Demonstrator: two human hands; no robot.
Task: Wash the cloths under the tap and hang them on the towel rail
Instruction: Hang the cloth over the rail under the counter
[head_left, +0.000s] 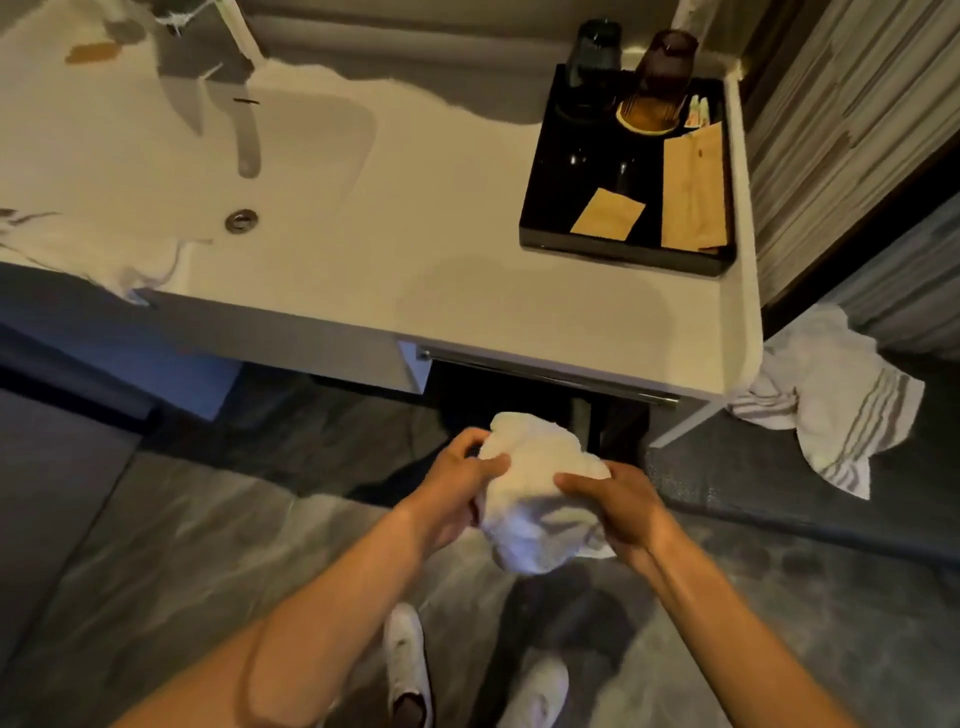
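White cloth (535, 499), bunched into a wad, held below counter level and just in front of the towel rail (550, 375); left hand (457, 493) and right hand (613, 504) both closed on it from opposite sides, fingers curled into the fabric. Rail bare, so hanging not yet done; whether this cloth is wet cannot be told. Judged remaining: a second cloth (130, 260) draped at the sink (311, 156) edge, and a striped cloth (831, 395) on the floor beside the counter (519, 312).
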